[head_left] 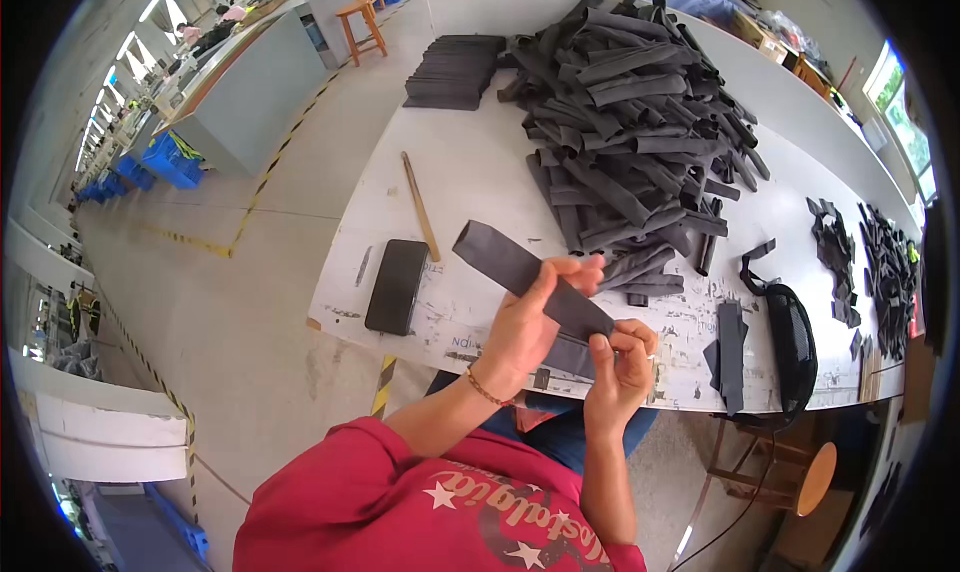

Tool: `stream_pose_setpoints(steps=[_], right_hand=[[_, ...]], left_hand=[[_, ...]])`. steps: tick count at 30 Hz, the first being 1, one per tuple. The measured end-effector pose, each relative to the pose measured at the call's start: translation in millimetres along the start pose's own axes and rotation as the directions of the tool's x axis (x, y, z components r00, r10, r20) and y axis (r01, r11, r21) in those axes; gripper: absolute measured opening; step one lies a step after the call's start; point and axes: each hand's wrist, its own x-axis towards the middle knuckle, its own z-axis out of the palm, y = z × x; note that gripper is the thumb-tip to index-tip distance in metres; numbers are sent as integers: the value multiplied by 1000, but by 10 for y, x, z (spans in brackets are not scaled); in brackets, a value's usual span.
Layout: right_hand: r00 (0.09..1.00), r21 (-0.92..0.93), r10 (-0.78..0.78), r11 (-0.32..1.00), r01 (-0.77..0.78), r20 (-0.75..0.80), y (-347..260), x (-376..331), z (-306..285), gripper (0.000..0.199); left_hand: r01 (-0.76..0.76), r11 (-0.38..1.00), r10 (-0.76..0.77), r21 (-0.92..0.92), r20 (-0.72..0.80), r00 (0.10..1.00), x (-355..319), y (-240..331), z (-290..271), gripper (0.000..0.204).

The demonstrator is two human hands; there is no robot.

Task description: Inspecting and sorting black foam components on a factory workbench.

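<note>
— Fabric first: what is that dark strip point(528, 280) like?

— Matte, dark grey, flat and long, with straight cut ends. It looks limp but holds a band shape, slanting up and away from the hands toward the upper left.

— Who has it?

— Both hands. The left hand point(528, 324) lies over the middle of the strip, fingers curled and thumb pressed against the cloth. The right hand point(622, 364) is closed in a pinch on the strip's lower end, fingertips bunched together just below the left hand.

— So neither hand is spread?

— No, both are folded onto the strip, which sits above the near edge of the counter point(470, 182).

— And beyond the hands?

— Straight ahead is a big heap of strips point(630, 122), the same dark grey, tangled and overlapping. Farther out, left of the heap, stands a neat stack of flat pieces point(452, 70).

— Anything hard-edged?

— Left of the left hand lies a black phone point(396, 285), glossy and rectangular, face up. Just past it rests a thin wooden stick point(420, 205), pale and straight.

— To the right?

— Beside the right hand lie a few flat strips point(728, 344), then a black mesh bag point(795, 342) with a strap. Well off to the right are smaller dark scraps point(880, 272). The counter itself is white, scuffed and marked. A round wooden stool point(815, 477) stands below it.
</note>
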Motion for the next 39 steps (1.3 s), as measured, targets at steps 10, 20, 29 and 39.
stream_pose_setpoints(steps=[10, 20, 29, 39], right_hand=[[989, -92, -132, 988, 126, -63, -147, 133, -139, 12], [998, 153, -60, 986, 64, -33, -69, 135, -274, 8], [948, -217, 300, 924, -317, -105, 392, 311, -266, 14], [961, -426, 270, 878, -217, 65, 779, 395, -384, 18]], left_hand=[[-25, 999, 27, 29, -92, 995, 15, 142, -180, 30], [4, 1000, -3, 19, -52, 999, -24, 246, -407, 16], [179, 868, -36, 463, -301, 953, 148, 147, -440, 26], [155, 245, -60, 957, -145, 988, 367, 110, -969, 18]])
